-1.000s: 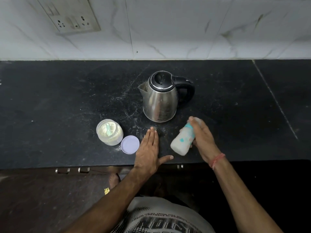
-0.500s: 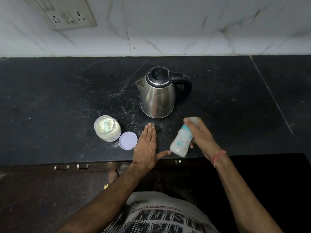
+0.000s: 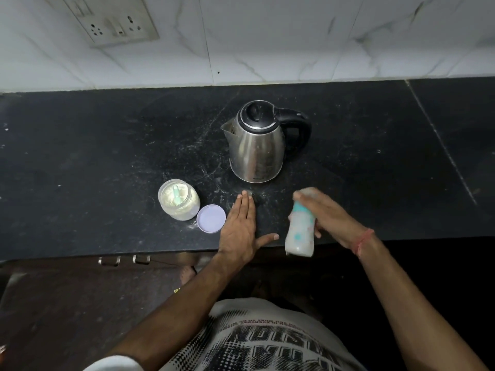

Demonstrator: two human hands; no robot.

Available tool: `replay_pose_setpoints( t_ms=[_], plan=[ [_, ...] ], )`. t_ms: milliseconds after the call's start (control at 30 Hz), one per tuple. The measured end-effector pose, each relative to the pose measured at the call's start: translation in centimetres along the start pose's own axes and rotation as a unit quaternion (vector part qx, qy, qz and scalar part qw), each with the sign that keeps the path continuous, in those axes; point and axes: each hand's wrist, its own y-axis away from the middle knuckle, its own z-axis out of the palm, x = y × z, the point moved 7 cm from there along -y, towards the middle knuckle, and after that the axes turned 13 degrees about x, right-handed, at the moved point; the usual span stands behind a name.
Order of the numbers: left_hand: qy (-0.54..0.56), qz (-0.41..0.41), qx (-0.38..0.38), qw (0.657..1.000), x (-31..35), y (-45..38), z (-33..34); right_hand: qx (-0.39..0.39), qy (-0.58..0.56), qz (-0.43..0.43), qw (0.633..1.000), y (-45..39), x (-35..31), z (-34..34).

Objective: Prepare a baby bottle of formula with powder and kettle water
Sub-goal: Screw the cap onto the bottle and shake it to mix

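Your black bench (image 3: 80, 156) spans the frame, wide open at left and right, its front edge just below your hands. The steel kettle (image 3: 257, 145) stands at centre. The open powder jar (image 3: 179, 199) with its lilac lid (image 3: 211, 218) sits left of your left hand (image 3: 239, 231), fingers released, flat. Your right hand (image 3: 329, 218) grips the milky, blurred baby bottle (image 3: 300, 231), tilted, over the front edge.
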Motion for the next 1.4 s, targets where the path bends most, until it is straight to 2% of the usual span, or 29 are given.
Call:
replay_pose_setpoints(
  t_ms=[33,67,133,167,267,300,367,400,500,533,633,733,767,867,967,1067,1100,1200,1233,1300,1333,1400],
  plan=[
    [0.002,0.002,-0.002,1.000,0.0,0.1,0.1,-0.022,0.020,-0.005,1.000,0.1,0.1,0.1],
    [0.000,0.004,-0.004,1.000,0.0,0.1,0.2,-0.002,-0.004,-0.014,1.000,-0.2,0.2,-0.4],
    [-0.007,0.000,-0.007,1.000,0.0,-0.1,0.0,0.093,-0.098,-0.020,0.991,-0.8,0.0,-2.5],
    [-0.007,-0.003,-0.007,1.000,0.0,-0.1,0.0,0.107,-0.100,-0.019,0.989,-1.0,-0.2,-3.0],
    [-0.004,0.003,-0.006,1.000,0.1,0.2,0.1,-0.011,0.021,-0.010,1.000,-0.2,-0.3,-1.8],
    [-0.007,0.005,-0.006,1.000,0.1,0.1,0.1,-0.015,0.007,-0.013,1.000,0.0,-0.2,-1.7],
    [-0.013,0.002,-0.004,1.000,0.0,-0.1,0.1,0.054,-0.088,0.001,0.995,-0.2,-0.2,-2.4],
    [-0.009,0.000,-0.001,1.000,0.0,-0.2,0.2,0.064,-0.094,0.008,0.993,-0.4,0.0,-2.3],
    [0.003,0.008,0.001,1.000,0.0,0.1,0.3,-0.026,-0.009,0.008,1.000,0.6,0.9,0.4],
    [-0.004,0.011,-0.002,1.000,0.0,0.1,0.3,-0.017,-0.037,0.007,0.999,0.5,1.1,0.5],
    [-0.009,0.006,-0.003,1.000,0.0,-0.1,0.1,0.089,-0.154,0.020,0.984,-0.5,0.8,-1.3],
    [0.007,0.008,-0.001,1.000,-0.1,0.1,0.4,0.010,-0.065,0.014,0.998,0.1,0.3,-0.4],
    [0.008,0.006,0.000,1.000,-0.2,0.1,0.5,0.011,-0.073,0.013,0.997,0.2,0.5,-0.5],
    [-0.008,0.000,0.001,1.000,-0.2,-0.3,0.6,0.082,-0.161,0.025,0.983,0.0,0.0,-1.9],
    [0.004,0.007,-0.003,1.000,-0.2,-0.1,0.8,0.009,-0.087,0.020,0.996,0.7,0.0,-0.2],
    [0.004,0.001,-0.007,1.000,-0.3,-0.2,0.6,0.081,-0.186,0.034,0.979,0.9,0.0,-1.0],
    [0.005,-0.002,-0.007,1.000,-0.2,-0.2,0.4,0.077,-0.190,0.043,0.978,1.0,-0.2,-1.0],
    [0.018,0.004,-0.016,1.000,0.0,0.0,0.2,-0.022,-0.115,0.043,0.992,1.8,0.1,0.7],
    [0.011,0.006,-0.019,1.000,0.0,0.0,0.3,-0.003,-0.141,0.040,0.989,1.6,0.2,0.5],
    [0.007,-0.001,-0.011,1.000,0.0,-0.3,0.0,0.086,-0.233,0.040,0.968,0.7,0.3,-1.1],
    [0.011,-0.005,-0.006,1.000,0.0,-0.3,-0.1,0.104,-0.239,0.040,0.965,0.4,0.4,-1.4],
    [0.014,0.000,-0.009,1.000,0.0,-0.1,0.0,0.061,-0.173,0.045,0.982,0.8,0.4,-0.2]
  ],
)
